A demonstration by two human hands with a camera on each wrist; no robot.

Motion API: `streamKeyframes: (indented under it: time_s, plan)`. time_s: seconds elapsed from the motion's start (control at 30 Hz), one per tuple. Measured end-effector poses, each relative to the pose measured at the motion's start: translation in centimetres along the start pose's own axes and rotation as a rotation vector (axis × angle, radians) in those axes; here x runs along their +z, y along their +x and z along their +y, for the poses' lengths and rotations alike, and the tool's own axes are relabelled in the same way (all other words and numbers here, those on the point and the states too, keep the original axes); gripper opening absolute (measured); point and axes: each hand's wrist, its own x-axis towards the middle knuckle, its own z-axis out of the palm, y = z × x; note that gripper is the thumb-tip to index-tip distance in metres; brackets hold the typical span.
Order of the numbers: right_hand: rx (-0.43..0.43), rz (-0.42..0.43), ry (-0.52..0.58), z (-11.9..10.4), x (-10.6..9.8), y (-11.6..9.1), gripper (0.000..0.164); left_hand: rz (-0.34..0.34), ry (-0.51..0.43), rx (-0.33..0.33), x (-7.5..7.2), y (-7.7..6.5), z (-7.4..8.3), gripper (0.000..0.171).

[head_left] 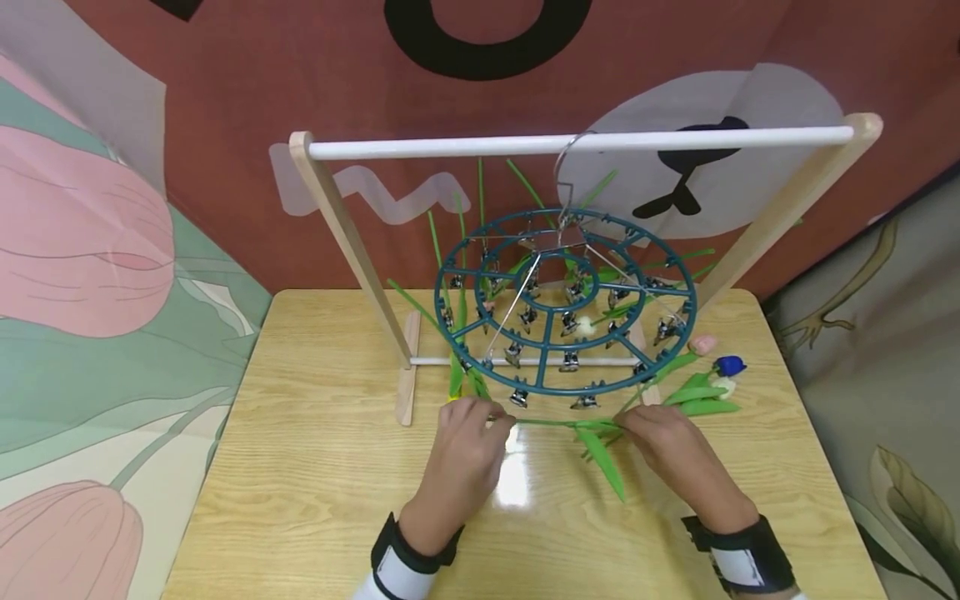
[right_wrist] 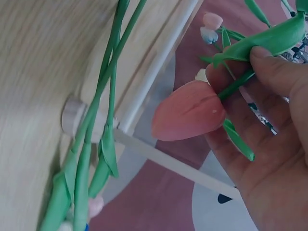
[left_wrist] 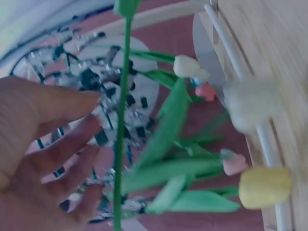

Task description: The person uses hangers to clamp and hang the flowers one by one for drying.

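My right hand (head_left: 667,437) holds a pink artificial tulip (right_wrist: 188,111) just behind its bloom, the thumb pressing on its green leaf (right_wrist: 269,41). The tulip's stem (head_left: 551,422) runs leftward, level in front of the hanger, to my left hand (head_left: 471,442). In the left wrist view the left fingers are loosely bent beside that stem (left_wrist: 121,120), with a gap showing between fingertips and stem. Above both hands hangs a round teal clip hanger (head_left: 551,388) with several metal clips (head_left: 569,361). Other tulips hang from it head down, including a yellow tulip (left_wrist: 265,187).
The hanger hooks on a white bar (head_left: 450,148) of a wooden stand, whose feet (head_left: 406,392) rest on the wooden table (head_left: 315,467). At the right lie loose tulips: a pink tulip (head_left: 703,344), a blue tulip (head_left: 729,366) and a white tulip (head_left: 722,387). Printed cloth hangs behind.
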Motion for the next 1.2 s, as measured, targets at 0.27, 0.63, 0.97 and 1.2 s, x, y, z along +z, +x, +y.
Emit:
streamKeyframes:
  time_s: [0.27, 0.63, 0.97, 1.2]
  plan:
    - [0.067, -0.038, 0.105, -1.6, 0.8, 0.2, 0.024, -0.143, -0.258, -0.003, 0.5, -0.6, 1.1, 0.009]
    - [0.072, -0.091, 0.308, -3.5, 1.6, 1.8, 0.035, -0.187, -1.140, -0.443, 5.9, -1.0, -0.7, 0.035]
    - [0.108, -0.133, 0.300, -4.4, 1.7, 2.5, 0.046, 0.010, -1.300, -0.499, 6.6, -1.0, -0.1, 0.022]
    - [0.128, -0.219, 0.302, -6.7, 0.1, 2.6, 0.086, -0.010, -1.007, -0.560, 6.4, -1.0, -0.4, 0.015]
